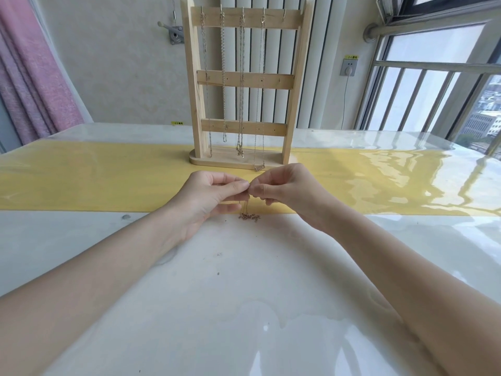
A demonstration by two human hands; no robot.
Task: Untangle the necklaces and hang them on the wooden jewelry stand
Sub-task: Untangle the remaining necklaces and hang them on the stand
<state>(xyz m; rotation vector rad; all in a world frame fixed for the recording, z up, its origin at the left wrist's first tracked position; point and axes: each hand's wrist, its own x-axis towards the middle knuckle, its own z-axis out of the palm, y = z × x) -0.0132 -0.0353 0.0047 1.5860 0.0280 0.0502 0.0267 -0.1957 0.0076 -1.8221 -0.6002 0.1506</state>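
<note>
A thin gold necklace (249,215) hangs from my fingers, its lower end bunched on the table. My left hand (210,196) and my right hand (284,192) meet fingertip to fingertip and both pinch the chain's top. Behind them stands the wooden jewelry stand (245,80) with three crossbars. Several necklaces (240,85) hang from hooks on its top bar; the rightmost hook (283,14) is bare.
The white glossy table (244,294) carries a yellow runner (95,180) on which the stand rests. A wall, a radiator and a wall socket (349,67) lie behind. A window with railings is at the right, a pink curtain (35,71) at the left.
</note>
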